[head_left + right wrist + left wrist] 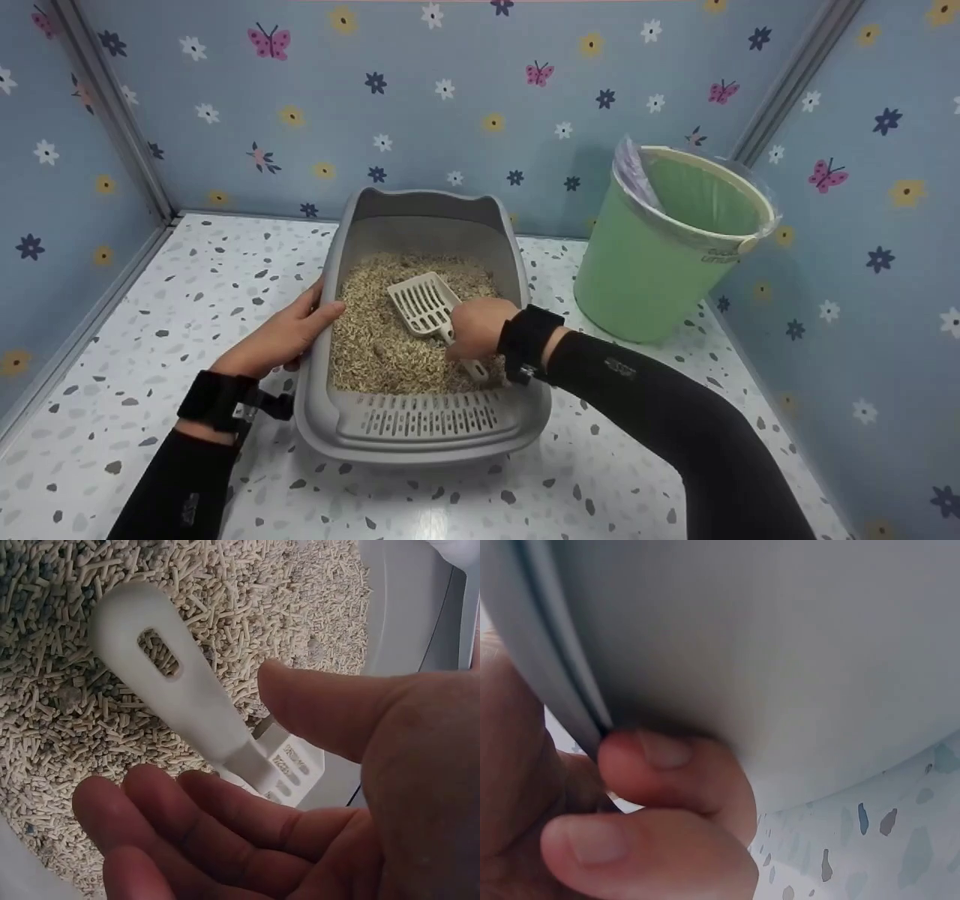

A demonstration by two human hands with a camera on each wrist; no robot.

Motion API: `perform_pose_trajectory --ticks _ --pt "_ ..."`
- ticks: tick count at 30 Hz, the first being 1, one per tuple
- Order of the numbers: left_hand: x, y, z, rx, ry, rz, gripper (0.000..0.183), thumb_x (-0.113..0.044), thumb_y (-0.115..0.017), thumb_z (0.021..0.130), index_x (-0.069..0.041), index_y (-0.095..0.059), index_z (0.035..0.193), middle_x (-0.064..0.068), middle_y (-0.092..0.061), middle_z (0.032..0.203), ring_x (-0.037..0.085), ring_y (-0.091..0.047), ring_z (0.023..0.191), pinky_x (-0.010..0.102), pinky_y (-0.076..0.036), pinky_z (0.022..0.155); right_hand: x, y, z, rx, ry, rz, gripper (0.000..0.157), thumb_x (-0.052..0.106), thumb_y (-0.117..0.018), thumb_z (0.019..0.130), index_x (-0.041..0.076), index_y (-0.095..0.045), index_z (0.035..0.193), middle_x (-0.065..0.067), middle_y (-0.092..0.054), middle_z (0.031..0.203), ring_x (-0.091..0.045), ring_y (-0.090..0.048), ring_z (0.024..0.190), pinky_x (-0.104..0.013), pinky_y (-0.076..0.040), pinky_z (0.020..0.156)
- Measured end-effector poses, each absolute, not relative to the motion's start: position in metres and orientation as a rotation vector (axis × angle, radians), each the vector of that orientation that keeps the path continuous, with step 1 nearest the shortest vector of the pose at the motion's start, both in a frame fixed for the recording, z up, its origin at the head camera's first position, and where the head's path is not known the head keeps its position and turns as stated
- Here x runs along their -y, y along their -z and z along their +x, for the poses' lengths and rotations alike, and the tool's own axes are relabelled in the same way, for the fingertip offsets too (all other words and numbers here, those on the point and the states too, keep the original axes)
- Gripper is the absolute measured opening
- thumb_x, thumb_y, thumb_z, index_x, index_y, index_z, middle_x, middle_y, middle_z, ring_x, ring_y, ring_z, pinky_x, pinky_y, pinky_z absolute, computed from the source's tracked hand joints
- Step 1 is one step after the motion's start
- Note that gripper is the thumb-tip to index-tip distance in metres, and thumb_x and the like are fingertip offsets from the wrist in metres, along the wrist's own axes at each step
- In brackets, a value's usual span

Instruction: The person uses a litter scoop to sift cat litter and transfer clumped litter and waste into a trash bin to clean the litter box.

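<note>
A grey litter box point(420, 451) stands on the speckled surface, filled with pale pellet litter point(375, 356). My left hand point(277, 341) grips its left rim, thumb on top; the left wrist view shows fingertips point(667, 750) curled in under the rim. On the litter lies an off-white slotted litter scoop point(421, 301), its handle point(176, 686) pointing back toward the box's front right. Over that handle is my right hand point(480, 328). In the right wrist view, its thumb and loosely bent fingers stand apart on either side of the handle, without closing on it.
A green bin point(637, 277) with a clear liner stands at the back right, beyond the box. Walls point(465, 97) patterned with flowers and butterflies enclose the back and both sides. The white speckled surface point(135, 435) runs around the box.
</note>
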State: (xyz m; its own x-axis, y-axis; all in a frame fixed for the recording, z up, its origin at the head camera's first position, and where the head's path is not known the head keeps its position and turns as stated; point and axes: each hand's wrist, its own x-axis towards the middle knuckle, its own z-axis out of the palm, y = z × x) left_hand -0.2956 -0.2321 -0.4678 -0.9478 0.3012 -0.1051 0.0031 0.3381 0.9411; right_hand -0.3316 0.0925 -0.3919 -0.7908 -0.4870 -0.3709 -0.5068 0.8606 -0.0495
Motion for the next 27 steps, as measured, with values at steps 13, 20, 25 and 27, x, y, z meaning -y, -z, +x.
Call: perform_pose_trajectory --ticks 13,20,25,27 --pt "0.23 0.465 -0.294 -2.385 -1.613 0.27 0.08 -0.06 -0.049 0.117 -0.052 0.004 0.176 0.008 -0.045 0.079 0.011 -0.033 0.048 0.029 -0.04 0.043 -0.087 0.4 -0.333 -2.642 -0.117 -0.79 0.054 0.022 -0.08 0.098 0.019 -0.046 0.056 0.006 -0.043 0.051 -0.019 -0.047 0.051 -0.034 -0.044 0.056" --pt "0.228 0.464 -0.292 -2.386 -1.619 0.25 0.081 -0.063 -0.049 0.115 -0.055 0.004 0.175 0.006 -0.043 0.076 0.012 -0.034 0.048 0.029 -0.04 0.043 -0.087 0.408 -0.341 -2.657 -0.105 -0.77 0.053 0.016 -0.077 0.095 0.02 -0.039 0.058 0.008 -0.03 0.055 -0.016 -0.034 0.052 -0.032 -0.035 0.054" --pt "0.226 0.463 -0.291 -2.409 -1.611 0.229 0.079 -0.062 -0.047 0.116 -0.056 0.006 0.175 0.011 -0.049 0.081 0.011 -0.036 0.049 0.031 -0.042 0.043 -0.09 0.404 -0.347 -2.653 0.025 -0.739 0.053 0.013 -0.077 0.092 0.022 -0.037 0.058 0.01 -0.025 0.056 -0.012 -0.025 0.051 -0.03 -0.026 0.052" --pt "0.225 0.463 -0.291 -2.439 -1.605 0.223 0.079 -0.06 -0.047 0.116 -0.054 0.005 0.175 0.017 -0.056 0.088 0.011 -0.038 0.05 0.032 -0.044 0.043 -0.091 0.402 -0.35 -2.643 0.051 -0.743 0.054 0.011 -0.076 0.092 0.022 -0.036 0.056 0.01 -0.024 0.055 -0.012 -0.022 0.051 -0.03 -0.023 0.053"
